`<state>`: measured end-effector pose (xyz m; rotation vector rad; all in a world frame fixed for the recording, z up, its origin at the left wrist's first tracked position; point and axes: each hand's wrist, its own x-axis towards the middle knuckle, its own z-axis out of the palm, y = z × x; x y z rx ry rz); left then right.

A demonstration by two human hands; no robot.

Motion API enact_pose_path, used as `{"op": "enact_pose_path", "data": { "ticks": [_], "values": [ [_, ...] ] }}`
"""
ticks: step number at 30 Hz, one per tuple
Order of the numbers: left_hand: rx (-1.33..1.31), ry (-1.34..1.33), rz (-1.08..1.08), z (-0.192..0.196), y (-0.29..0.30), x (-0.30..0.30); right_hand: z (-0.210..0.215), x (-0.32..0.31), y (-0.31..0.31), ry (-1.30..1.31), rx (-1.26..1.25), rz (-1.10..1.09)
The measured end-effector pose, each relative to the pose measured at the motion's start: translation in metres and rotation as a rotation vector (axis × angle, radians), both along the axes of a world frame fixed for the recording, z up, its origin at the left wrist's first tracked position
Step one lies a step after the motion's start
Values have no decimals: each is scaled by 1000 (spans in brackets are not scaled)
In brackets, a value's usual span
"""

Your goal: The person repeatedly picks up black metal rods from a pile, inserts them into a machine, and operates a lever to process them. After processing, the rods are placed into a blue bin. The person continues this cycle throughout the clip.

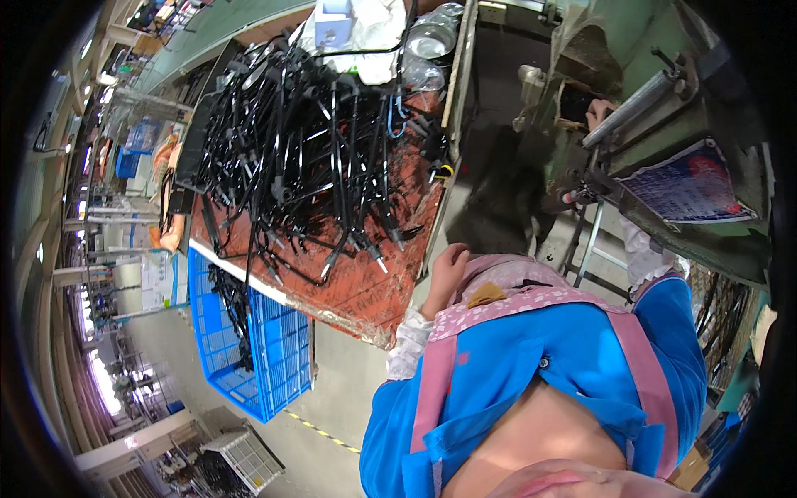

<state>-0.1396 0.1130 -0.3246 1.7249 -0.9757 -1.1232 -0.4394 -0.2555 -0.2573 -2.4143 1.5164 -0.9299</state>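
Observation:
My left hand point(448, 270) is by the near right corner of the worktable, beside the pink apron point(531, 290). Its fingers look curled together, and no object shows in them. Further forward on the right, my right hand point(598, 113) reaches in at the green machine point(656, 108), partly behind a metal bar point(633, 106). Those fingers are bent beside a dark recess point(576, 104); what they grip, if anything, is hidden. A large tangled heap of black tube-like parts with fittings point(286, 145) covers much of the reddish worktable point(365, 299) to my left.
A blue plastic crate point(282, 373) with black parts stands below the table's near left edge. Clear plastic containers point(432, 41) and a pale blue box point(334, 23) lie at the far end. A blue printed sheet point(689, 184) hangs on the machine. A white crate point(247, 459) sits on the floor.

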Motion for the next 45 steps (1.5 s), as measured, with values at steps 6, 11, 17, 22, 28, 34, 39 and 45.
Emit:
{"op": "enact_pose_path", "data": {
  "ticks": [6, 11, 17, 22, 28, 34, 39, 45],
  "values": [
    [37, -36, -19, 0, 5, -5, 14, -3, 4, 64, 32, -3],
    [62, 42, -14, -4, 1, -17, 26, -12, 10, 96, 98, -53],
    [52, 38, -5, -17, -5, -19, 56, -3, 27, 5, 159, -141],
    [84, 45, -95, -22, -17, -5, 69, 1, 46, 619, 122, -228],
    [51, 79, -216, -22, -58, 23, 69, 14, 37, 520, 276, -302],
    [126, 155, -297, -12, -91, 47, 60, 14, 29, 80, 315, -410],
    [191, 167, -345, -21, -107, 58, 64, 7, 32, -50, 418, -449],
    [215, 170, -394, -18, -120, 61, 75, 7, 36, -399, 659, -445]
  ]
}}
